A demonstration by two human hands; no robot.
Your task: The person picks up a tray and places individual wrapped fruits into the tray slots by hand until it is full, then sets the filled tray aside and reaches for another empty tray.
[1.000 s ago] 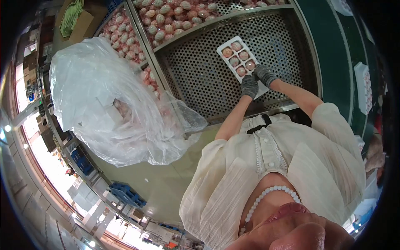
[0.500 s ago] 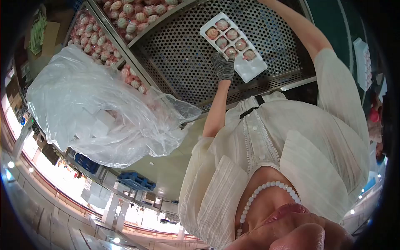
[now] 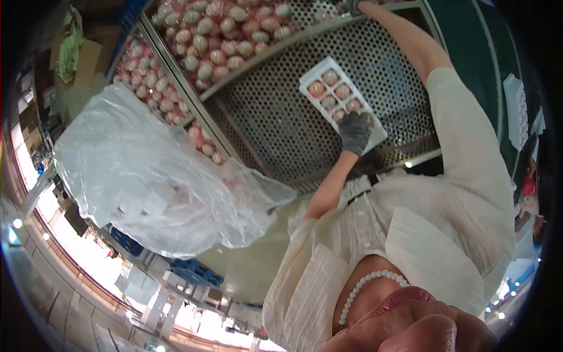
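A white tray (image 3: 378,135) with cells lies at an angle on the perforated metal surface, holding several film-wrapped eggs (image 3: 342,91). My left hand (image 3: 355,132), in a grey glove, reaches over the tray's near end. Its fingers curl around an egg there and hide part of the lower cells. My right hand (image 3: 355,7), in a dark glove, is at the top edge, beside more wrapped eggs. Most of it is cut off, so its fingers do not show.
A metal bin of wrapped eggs (image 3: 226,44) adjoins the perforated surface, behind a metal divider (image 3: 275,50). More eggs (image 3: 153,82) fill a channel at left. A large clear plastic bag (image 3: 158,176) bulges over the left side. Another filled tray (image 3: 516,111) stands at far right.
My left hand has moved from the tray's left edge onto its near-end eggs. My right hand has come partly into view at the top. The whole view has shifted, showing more of the egg bin.
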